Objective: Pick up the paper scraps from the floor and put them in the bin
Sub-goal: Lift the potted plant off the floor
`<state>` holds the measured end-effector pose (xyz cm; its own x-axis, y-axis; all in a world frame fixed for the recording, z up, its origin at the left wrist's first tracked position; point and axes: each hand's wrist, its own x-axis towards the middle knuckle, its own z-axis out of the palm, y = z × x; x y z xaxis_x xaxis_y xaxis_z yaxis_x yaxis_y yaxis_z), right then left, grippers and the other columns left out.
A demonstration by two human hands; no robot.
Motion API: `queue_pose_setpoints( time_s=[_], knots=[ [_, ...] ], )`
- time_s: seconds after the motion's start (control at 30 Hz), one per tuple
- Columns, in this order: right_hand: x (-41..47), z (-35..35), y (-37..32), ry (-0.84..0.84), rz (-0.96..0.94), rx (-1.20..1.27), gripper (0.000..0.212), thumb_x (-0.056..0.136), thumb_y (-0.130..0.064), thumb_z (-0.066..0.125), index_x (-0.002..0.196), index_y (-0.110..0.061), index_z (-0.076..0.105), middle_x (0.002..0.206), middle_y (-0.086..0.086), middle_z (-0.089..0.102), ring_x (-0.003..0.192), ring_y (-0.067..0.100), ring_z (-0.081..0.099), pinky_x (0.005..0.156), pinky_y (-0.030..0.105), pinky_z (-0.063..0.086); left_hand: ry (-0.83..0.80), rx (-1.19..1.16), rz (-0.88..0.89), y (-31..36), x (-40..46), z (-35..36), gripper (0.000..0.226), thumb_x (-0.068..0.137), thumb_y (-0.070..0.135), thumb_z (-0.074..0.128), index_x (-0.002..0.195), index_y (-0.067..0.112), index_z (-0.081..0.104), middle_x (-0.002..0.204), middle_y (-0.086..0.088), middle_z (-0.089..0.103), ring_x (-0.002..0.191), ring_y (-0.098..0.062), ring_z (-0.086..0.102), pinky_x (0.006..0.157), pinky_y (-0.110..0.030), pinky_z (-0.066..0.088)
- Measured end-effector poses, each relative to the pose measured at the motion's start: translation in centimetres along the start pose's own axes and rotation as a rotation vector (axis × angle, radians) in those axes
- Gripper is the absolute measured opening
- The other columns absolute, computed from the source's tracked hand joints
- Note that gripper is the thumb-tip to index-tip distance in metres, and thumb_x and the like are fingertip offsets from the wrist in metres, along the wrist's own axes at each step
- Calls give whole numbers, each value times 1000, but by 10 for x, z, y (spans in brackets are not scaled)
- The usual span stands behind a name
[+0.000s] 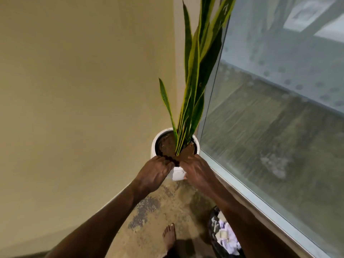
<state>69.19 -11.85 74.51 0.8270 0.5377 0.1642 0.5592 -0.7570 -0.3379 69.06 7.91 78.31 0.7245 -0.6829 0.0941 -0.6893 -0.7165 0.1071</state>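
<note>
A white plant pot with tall green leaves stands in the corner between the wall and a glass panel. My left hand grips the pot's near rim on the left, fingers curled over the edge. My right hand grips the rim on the right. The bin, dark mesh, stands at the bottom right under my right forearm, holding several crumpled paper scraps. No loose scraps show on the floor.
A beige wall fills the left side. A glass panel with a metal base rail runs along the right. My bare foot stands on the mottled floor between wall and bin.
</note>
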Motion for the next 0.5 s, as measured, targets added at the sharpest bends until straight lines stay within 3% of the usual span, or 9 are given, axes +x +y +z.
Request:
queue_pose_setpoints(
  time_s=[0.07, 0.17, 0.37, 0.5],
  knots=[
    [15, 29, 23, -6, 30, -8, 24, 53, 2, 78, 73, -7, 69, 73, 10, 69, 68, 26, 66, 65, 33, 51, -10, -27, 33, -26, 15, 33, 34, 82, 14, 39, 89, 14, 72, 78, -3, 71, 69, -23, 66, 62, -26, 52],
    [30, 83, 58, 38, 5, -32, 20, 58, 0, 78, 74, -7, 68, 71, 10, 67, 65, 25, 61, 64, 31, 48, -69, -64, 40, -60, 35, 94, 37, 87, 15, 35, 92, 13, 72, 84, -6, 73, 74, -26, 67, 66, -32, 55],
    [55, 214, 139, 41, 29, -39, 20, 61, -4, 76, 81, -10, 73, 78, 8, 71, 72, 28, 65, 69, 33, 50, -112, -128, -29, -117, 65, 242, 15, 80, 0, 65, 91, 5, 74, 86, -15, 73, 77, -34, 69, 70, -40, 58],
    [62, 309, 191, -22, 59, -54, 25, 62, -4, 80, 85, -12, 72, 83, 7, 72, 79, 27, 65, 76, 38, 53, -163, -42, 11, -150, 75, 341, 22, 70, -1, 74, 92, 6, 73, 86, -13, 73, 78, -33, 69, 70, -39, 57]
  ],
)
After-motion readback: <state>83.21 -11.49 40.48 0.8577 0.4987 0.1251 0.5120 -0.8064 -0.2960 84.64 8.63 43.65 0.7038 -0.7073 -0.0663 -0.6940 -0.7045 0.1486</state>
